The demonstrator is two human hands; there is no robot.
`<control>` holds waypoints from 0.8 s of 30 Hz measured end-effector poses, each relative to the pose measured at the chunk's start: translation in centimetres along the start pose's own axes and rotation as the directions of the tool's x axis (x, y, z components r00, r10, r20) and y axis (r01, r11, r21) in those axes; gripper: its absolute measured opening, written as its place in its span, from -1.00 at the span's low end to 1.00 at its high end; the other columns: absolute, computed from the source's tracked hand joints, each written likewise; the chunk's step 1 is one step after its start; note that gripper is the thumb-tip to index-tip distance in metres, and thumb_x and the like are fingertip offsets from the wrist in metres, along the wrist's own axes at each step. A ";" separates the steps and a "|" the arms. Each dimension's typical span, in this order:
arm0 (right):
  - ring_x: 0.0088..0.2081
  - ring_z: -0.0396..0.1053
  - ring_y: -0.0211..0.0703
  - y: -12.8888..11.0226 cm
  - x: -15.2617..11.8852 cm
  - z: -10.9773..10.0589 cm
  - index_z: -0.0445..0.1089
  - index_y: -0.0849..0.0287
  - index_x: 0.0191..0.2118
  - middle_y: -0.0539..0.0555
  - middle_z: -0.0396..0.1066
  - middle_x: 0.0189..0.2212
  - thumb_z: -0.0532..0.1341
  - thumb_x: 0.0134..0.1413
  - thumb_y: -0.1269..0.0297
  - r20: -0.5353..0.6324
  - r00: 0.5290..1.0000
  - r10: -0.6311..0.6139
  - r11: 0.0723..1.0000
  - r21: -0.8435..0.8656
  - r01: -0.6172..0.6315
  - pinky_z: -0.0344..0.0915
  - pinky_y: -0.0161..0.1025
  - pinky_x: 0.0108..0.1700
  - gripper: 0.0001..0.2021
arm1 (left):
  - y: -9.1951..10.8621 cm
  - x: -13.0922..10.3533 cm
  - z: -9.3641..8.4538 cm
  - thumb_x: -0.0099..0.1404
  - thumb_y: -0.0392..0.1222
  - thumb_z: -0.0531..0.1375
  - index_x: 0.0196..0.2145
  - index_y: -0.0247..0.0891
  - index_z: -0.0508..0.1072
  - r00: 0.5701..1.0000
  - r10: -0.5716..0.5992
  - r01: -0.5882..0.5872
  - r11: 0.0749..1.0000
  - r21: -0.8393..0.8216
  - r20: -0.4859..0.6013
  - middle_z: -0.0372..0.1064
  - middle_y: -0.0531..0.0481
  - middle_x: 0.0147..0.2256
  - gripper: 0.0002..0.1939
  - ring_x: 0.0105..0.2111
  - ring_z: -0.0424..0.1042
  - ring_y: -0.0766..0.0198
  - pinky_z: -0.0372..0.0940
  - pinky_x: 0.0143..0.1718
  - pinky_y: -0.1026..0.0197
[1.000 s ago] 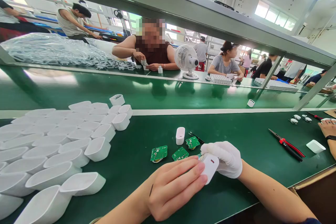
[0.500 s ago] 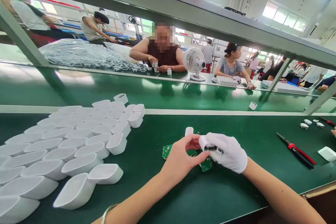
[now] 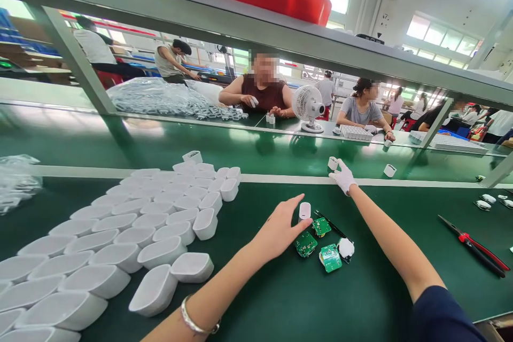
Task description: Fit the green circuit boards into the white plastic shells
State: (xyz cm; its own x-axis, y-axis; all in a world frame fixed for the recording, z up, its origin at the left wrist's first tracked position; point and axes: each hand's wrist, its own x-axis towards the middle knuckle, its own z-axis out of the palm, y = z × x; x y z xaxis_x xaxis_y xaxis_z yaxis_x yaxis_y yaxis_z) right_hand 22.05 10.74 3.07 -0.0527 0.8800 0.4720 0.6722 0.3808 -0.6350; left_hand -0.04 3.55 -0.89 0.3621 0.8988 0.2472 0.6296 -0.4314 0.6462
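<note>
My bare left hand [image 3: 282, 227] reaches over the green bench with thumb and fingers apart, beside a white housing [image 3: 305, 210] that stands behind its thumb. My gloved right hand [image 3: 343, 177] is stretched to the far strip, its fingers on a small white housing [image 3: 332, 163]. Between my arms lie a green circuit board [image 3: 331, 258], a second board [image 3: 306, 244], a third board [image 3: 321, 226], a white round part [image 3: 346, 249] and dark tweezers [image 3: 334, 224].
Rows of white shells [image 3: 120, 240] cover the left side. Red-handled pliers [image 3: 473, 246] lie at right. One white housing [image 3: 389, 171] stands on the far strip. A shelf beam [image 3: 256, 26] crosses above; people and a fan [image 3: 308, 107] are beyond.
My right hand has moved away from my left, forward to the far strip, with the white housing. My left hand has opened and stayed low, uncovering the boards. The view has shifted left.
</note>
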 end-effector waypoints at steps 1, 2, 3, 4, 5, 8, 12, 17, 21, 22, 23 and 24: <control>-0.13 0.36 -0.12 -0.3 -0.5 0.4 0.27 0.23 0.00 0.13 0.31 -0.07 0.13 0.19 0.22 0.050 0.999 -0.016 1.000 0.002 0.016 0.36 -0.07 -0.12 -0.70 | 0.1 -0.2 0.5 0.23 0.03 0.07 0.16 -0.23 0.17 1.000 0.006 -0.006 1.000 -0.018 0.029 0.28 -0.20 0.07 -0.42 0.04 0.30 0.04 0.24 0.01 0.01; -0.14 0.36 -0.13 -0.5 -1.1 0.7 0.27 0.23 0.00 0.13 0.31 -0.07 0.13 0.19 0.22 0.105 0.994 -0.024 1.000 -0.001 0.025 0.35 -0.07 -0.12 -0.70 | 0.2 -0.3 0.9 0.23 -0.01 0.08 0.15 -0.22 0.18 0.999 0.013 -0.011 1.000 -0.024 0.046 0.28 -0.19 0.07 -0.45 0.06 0.28 0.04 0.21 0.04 -0.01; -0.15 0.36 -0.13 -0.8 -1.9 0.8 0.29 0.23 -0.01 0.13 0.33 -0.08 0.14 0.18 0.23 0.160 0.987 -0.029 1.000 -0.004 0.030 0.35 -0.07 -0.12 -0.71 | 0.2 -0.4 1.1 0.23 -0.06 0.08 0.13 -0.21 0.21 0.998 0.017 -0.015 1.000 -0.025 0.052 0.29 -0.16 0.07 -0.48 0.08 0.26 0.05 0.18 0.06 -0.02; -0.16 0.37 -0.14 -1.0 -2.8 0.9 0.32 0.21 -0.04 0.11 0.34 -0.10 0.17 0.15 0.24 0.213 0.976 -0.035 0.999 -0.002 0.037 0.35 -0.09 -0.13 -0.72 | 0.2 -0.4 1.3 0.23 -0.09 0.08 0.10 -0.20 0.24 0.999 0.018 -0.016 1.000 -0.024 0.051 0.30 -0.14 0.07 -0.52 0.09 0.24 0.05 0.17 0.08 -0.02; -0.17 0.37 -0.15 -1.3 -3.8 0.7 0.36 0.18 -0.06 0.09 0.36 -0.12 0.22 0.09 0.25 0.285 0.957 -0.053 0.999 0.001 0.054 0.35 -0.11 -0.12 -0.71 | 0.1 -0.4 1.3 0.22 -0.12 0.08 0.07 -0.19 0.27 0.999 0.016 -0.015 1.000 -0.027 0.047 0.31 -0.11 0.06 -0.55 0.09 0.24 0.05 0.16 0.08 -0.02; -0.11 0.34 -0.12 -2.5 -6.8 -0.1 0.37 -0.01 -0.01 0.01 0.40 -0.12 0.32 -0.10 0.32 0.524 0.843 -0.120 0.989 -0.013 0.149 0.29 -0.13 -0.05 -0.55 | 0.0 -0.1 1.4 0.17 -0.10 0.13 -0.02 -0.14 0.30 0.999 -0.001 0.003 0.999 -0.047 0.044 0.32 -0.07 0.04 -0.60 0.06 0.26 0.03 0.20 0.03 -0.02; -0.06 0.30 -0.05 -3.6 -8.9 -0.8 0.18 -0.09 0.16 0.02 0.40 -0.12 0.33 -0.16 0.33 0.603 0.794 -0.083 0.977 -0.107 0.183 0.22 -0.06 0.00 -0.32 | 0.0 0.3 1.5 0.12 -0.08 0.16 -0.12 -0.15 0.29 0.998 -0.023 0.029 0.995 -0.092 0.066 0.43 -0.05 -0.14 -0.66 -0.10 0.40 0.06 0.29 -0.10 0.06; -0.21 0.34 -0.17 -2.0 -8.9 -0.6 0.27 0.05 0.11 0.03 0.42 -0.26 0.31 -0.14 0.38 0.529 0.845 -0.075 0.995 -0.012 0.096 0.28 -0.16 -0.07 -0.41 | 0.7 0.0 1.3 0.10 -0.07 0.17 -0.14 -0.16 0.28 0.993 -0.111 0.114 0.991 -0.071 0.038 0.45 -0.03 -0.23 -0.65 -0.18 0.44 0.09 0.31 -0.19 0.12; -0.06 0.30 -0.07 -1.0 -9.0 -0.6 0.36 -0.01 0.03 0.08 0.35 -0.09 0.34 -0.15 0.30 0.589 0.799 -0.123 0.982 -0.044 0.183 0.22 -0.08 0.02 -0.48 | 1.1 -0.2 1.2 0.12 -0.04 0.15 -0.11 -0.14 0.30 0.992 -0.127 0.127 0.992 -0.014 0.021 0.46 -0.03 -0.26 -0.64 -0.20 0.44 0.07 0.31 -0.23 0.11; -0.03 0.28 -0.05 -1.0 -9.1 -0.5 0.38 -0.02 0.01 0.09 0.33 -0.06 0.34 -0.15 0.31 0.594 0.796 -0.118 0.977 -0.072 0.199 0.21 -0.06 0.04 -0.51 | 1.0 -0.2 1.2 0.12 -0.03 0.15 -0.11 -0.13 0.31 0.991 -0.130 0.130 0.992 0.001 0.015 0.46 -0.02 -0.28 -0.64 -0.21 0.44 0.06 0.31 -0.24 0.11; -0.03 0.27 -0.04 -1.1 -9.2 -0.4 0.40 -0.02 -0.01 0.10 0.31 -0.05 0.33 -0.15 0.33 0.591 0.799 -0.108 0.974 -0.096 0.203 0.20 -0.05 0.04 -0.53 | 1.0 -0.2 1.3 0.13 -0.03 0.15 -0.11 -0.13 0.32 0.991 -0.132 0.132 0.991 0.009 0.010 0.46 -0.02 -0.29 -0.64 -0.21 0.45 0.06 0.31 -0.25 0.11; -0.04 0.27 -0.04 -1.2 -9.3 -0.3 0.40 -0.01 -0.02 0.10 0.31 -0.07 0.32 -0.16 0.37 0.581 0.808 -0.097 0.974 -0.111 0.196 0.21 -0.04 0.03 -0.53 | 0.8 -0.2 1.4 0.13 -0.03 0.15 -0.10 -0.12 0.32 0.991 -0.133 0.133 0.991 0.009 0.006 0.46 -0.02 -0.29 -0.64 -0.22 0.45 0.06 0.31 -0.26 0.11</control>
State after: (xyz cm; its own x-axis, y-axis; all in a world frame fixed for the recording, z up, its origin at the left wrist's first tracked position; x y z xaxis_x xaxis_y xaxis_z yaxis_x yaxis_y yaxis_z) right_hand 21.96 2.07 -0.39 -0.5366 0.8393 0.0874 0.7264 0.5122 -0.4583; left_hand 1.36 2.94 -1.37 0.2791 0.9477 0.1547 0.6785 -0.3086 0.6666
